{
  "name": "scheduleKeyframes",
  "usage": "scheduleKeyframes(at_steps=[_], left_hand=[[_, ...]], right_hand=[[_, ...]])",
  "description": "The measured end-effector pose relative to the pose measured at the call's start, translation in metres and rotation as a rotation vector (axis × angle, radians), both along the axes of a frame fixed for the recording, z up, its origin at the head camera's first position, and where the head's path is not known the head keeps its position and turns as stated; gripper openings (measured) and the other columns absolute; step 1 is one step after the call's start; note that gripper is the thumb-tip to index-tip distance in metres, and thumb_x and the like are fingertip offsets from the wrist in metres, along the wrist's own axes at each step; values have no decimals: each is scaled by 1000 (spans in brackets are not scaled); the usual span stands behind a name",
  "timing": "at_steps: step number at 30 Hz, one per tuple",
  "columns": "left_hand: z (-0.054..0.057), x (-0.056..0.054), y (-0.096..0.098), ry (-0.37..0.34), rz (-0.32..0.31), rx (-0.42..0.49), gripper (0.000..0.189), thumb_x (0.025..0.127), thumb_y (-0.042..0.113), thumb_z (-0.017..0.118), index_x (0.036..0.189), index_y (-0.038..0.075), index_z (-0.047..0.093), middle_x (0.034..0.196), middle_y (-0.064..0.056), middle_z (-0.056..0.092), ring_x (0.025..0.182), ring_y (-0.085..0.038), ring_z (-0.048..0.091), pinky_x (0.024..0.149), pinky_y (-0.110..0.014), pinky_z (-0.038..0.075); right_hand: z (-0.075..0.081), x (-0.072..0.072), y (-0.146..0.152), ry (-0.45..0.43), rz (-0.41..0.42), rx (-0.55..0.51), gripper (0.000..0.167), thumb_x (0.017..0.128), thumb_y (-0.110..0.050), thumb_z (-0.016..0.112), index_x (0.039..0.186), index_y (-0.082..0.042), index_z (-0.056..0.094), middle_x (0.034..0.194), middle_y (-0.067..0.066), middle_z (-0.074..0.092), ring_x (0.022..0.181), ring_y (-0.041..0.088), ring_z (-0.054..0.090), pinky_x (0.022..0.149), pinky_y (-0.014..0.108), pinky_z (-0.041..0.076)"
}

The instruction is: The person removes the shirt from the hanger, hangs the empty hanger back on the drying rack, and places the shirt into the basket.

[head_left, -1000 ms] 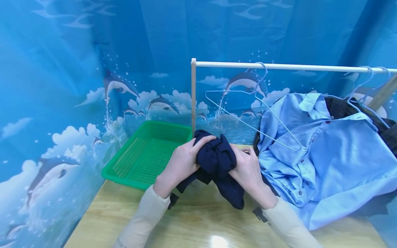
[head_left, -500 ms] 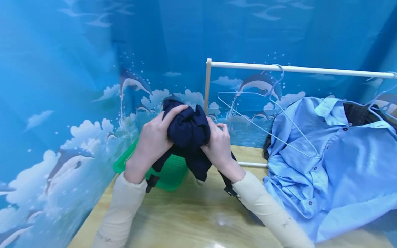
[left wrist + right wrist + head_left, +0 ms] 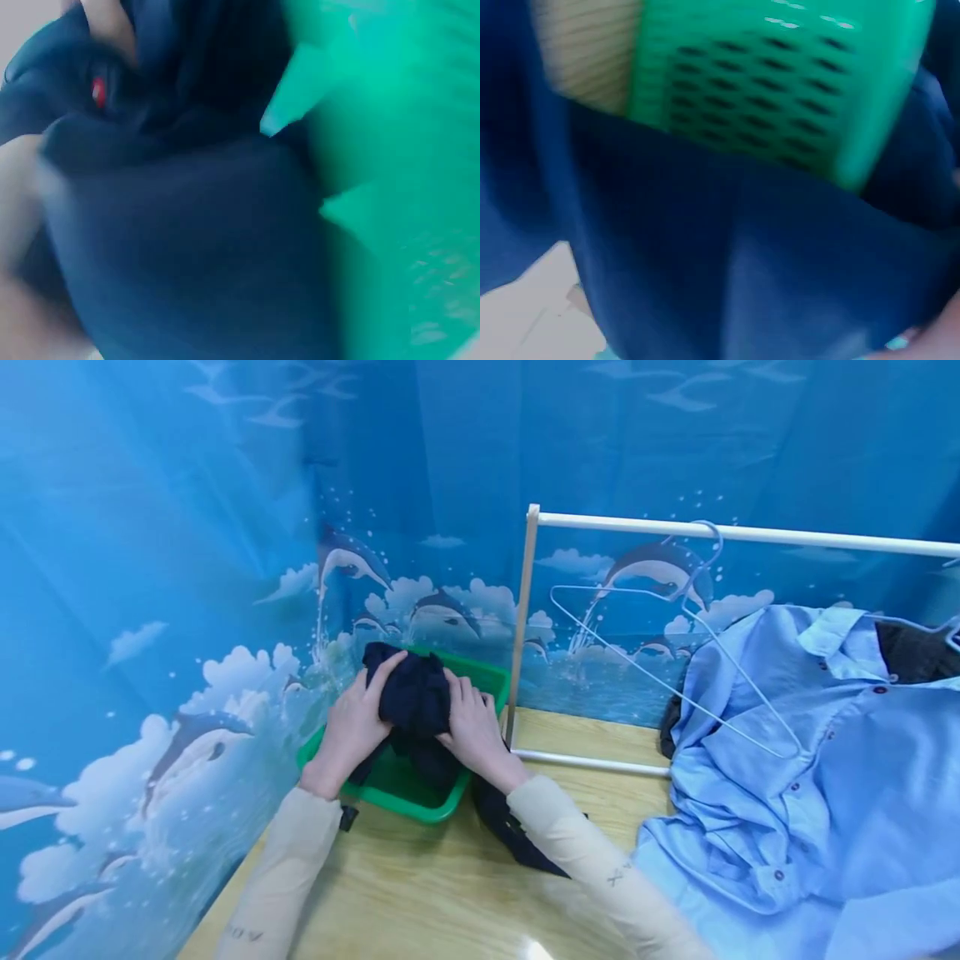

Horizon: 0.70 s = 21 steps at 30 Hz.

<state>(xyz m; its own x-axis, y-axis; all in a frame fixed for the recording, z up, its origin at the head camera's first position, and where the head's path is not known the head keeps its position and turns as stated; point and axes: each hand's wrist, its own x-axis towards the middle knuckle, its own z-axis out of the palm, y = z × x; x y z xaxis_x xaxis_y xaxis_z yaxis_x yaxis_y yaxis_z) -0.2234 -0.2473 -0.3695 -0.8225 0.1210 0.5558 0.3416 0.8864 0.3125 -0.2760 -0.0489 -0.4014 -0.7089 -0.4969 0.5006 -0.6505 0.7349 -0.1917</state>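
Note:
A bunched navy garment (image 3: 416, 693) is over the green plastic basket (image 3: 431, 814) in the head view. My left hand (image 3: 348, 727) grips its left side, fingers on top. On the other side my right hand (image 3: 480, 731) holds it, with the fingers wrapped over the cloth. A loose dark length (image 3: 517, 839) hangs past the basket's right side, under the right forearm. In the left wrist view the navy cloth (image 3: 195, 247) is blurred and shows a small red spot. In the right wrist view, cloth crosses in front of the basket's perforated wall (image 3: 757, 90).
Right of the basket stands a clothes rack (image 3: 522, 635) with a white rail. From the rail hangs a bare wire hanger (image 3: 645, 693). A light blue button shirt (image 3: 795, 777) spreads over the right side, with dark cloth behind it. The wooden table (image 3: 420, 893) extends in front.
Both hands have carried the navy garment leftward from in front of the rack, then lowered it over the green basket. The head view has shifted left.

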Motion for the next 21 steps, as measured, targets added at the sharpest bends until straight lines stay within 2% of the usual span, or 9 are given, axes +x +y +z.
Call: scheduleKeyframes(at_steps=[2,4,6,8,10,14,18,21], left_hand=[[-22,-4,-8,-103,-1,-75,90,86,8,79,159,25,29,131,-33,52,90,-50,63,73,-61,54],[-40,-5,-14,-217,-7,-140,90,88,11,80,160,20,28,134,-36,50,99,-53,61,80,-63,53],[-53,-3,-19,-324,-10,-177,89,90,15,79,161,15,26,138,-38,48,112,-55,57,88,-65,51],[-59,-1,-21,-408,-11,-183,89,92,17,77,161,12,23,140,-39,45,118,-56,53,92,-65,48],[-59,0,-23,-448,-17,-174,90,92,16,76,162,11,20,141,-40,44,121,-57,52,94,-65,47],[-52,1,-28,-449,-61,-146,91,91,20,78,161,8,21,142,-40,44,122,-56,52,97,-64,47],[-40,7,-37,-445,-63,-106,86,92,31,76,159,5,29,146,-38,42,129,-55,47,101,-65,43],[-33,11,-45,-421,-33,-72,75,98,37,69,156,4,35,151,-35,39,134,-54,43,105,-66,39]], right_hand=[[-11,-3,3,-74,10,138,102,86,-44,81,161,-12,20,142,18,47,122,36,55,98,53,47],[-17,-3,7,-147,44,243,99,88,-50,77,162,-17,21,149,17,44,129,37,52,103,55,44],[-20,-1,12,-199,85,312,91,92,-56,68,162,-19,25,154,15,41,136,38,46,108,57,40],[-20,1,22,-255,133,328,84,95,-61,60,161,-20,27,159,12,37,142,37,40,113,58,35],[-16,3,33,-293,181,297,81,97,-62,55,161,-20,28,162,12,33,145,36,35,116,59,31],[-9,10,59,-352,243,160,78,99,-55,58,162,-20,27,162,13,31,146,36,36,116,56,34],[-12,21,87,-376,217,79,81,98,-48,64,163,-21,24,159,15,37,141,36,44,111,51,42],[-20,30,107,-385,176,94,85,95,-44,70,162,-17,25,153,19,43,135,37,50,106,51,46]])
